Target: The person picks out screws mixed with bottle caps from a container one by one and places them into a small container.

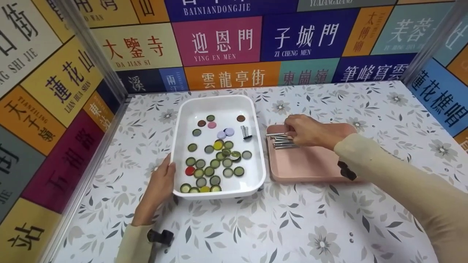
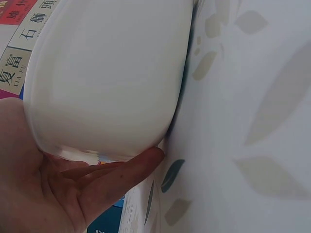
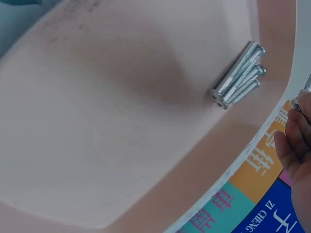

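At the left side of a white tray (image 1: 219,195), my left hand (image 1: 161,182) grips the wall, thumb at the rim and fingers against the outside. The left wrist view shows the fingers (image 2: 121,179) pressed along the underside of that wall. My right hand (image 1: 305,131) is over the left end of a pink tray (image 1: 310,164), pinching a silver bolt (image 1: 273,135) near the white tray's rim. Below it, several silver bolts (image 3: 238,77) lie together in the pink tray. Inside the white tray, a few more bolts (image 1: 245,131) are near the right wall.
Many bottle caps (image 1: 209,171) are spread in the white tray, mostly greenish, with red, yellow, pink, lilac and brown ones among them. Both trays stand side by side on a floral tablecloth (image 1: 285,226). Walls of coloured sign panels (image 1: 219,40) bound the back and sides.
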The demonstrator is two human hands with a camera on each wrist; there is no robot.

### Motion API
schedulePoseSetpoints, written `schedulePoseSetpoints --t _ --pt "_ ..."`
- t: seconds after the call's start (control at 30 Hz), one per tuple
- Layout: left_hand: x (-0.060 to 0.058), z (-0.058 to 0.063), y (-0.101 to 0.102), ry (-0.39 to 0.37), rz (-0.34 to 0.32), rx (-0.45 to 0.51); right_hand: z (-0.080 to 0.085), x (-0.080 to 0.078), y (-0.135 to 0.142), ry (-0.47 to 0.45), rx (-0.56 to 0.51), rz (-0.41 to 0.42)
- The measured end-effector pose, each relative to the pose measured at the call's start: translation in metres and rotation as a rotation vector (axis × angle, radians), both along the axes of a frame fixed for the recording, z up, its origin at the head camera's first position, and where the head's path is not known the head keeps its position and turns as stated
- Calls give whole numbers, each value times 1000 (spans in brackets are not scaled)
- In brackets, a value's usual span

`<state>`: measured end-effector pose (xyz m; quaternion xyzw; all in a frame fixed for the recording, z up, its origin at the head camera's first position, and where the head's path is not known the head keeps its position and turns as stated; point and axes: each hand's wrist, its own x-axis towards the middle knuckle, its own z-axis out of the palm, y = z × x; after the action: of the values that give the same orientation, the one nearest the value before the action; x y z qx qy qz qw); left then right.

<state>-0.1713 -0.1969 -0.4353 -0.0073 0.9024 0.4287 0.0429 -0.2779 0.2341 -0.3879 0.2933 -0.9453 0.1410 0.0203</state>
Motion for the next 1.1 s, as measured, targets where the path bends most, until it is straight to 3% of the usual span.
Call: schedulePoseSetpoints --t 0.37,0.63,1.1 --pt "-1 -1 -1 0 4 -18 -16 9 13 -59 -27 -17" --pt "-1 0 -1 -18 1 -6 -21 18 20 -153 36 -13" --pt "-1 -2 -1 -24 0 -4 -28 21 28 -171 93 -89"
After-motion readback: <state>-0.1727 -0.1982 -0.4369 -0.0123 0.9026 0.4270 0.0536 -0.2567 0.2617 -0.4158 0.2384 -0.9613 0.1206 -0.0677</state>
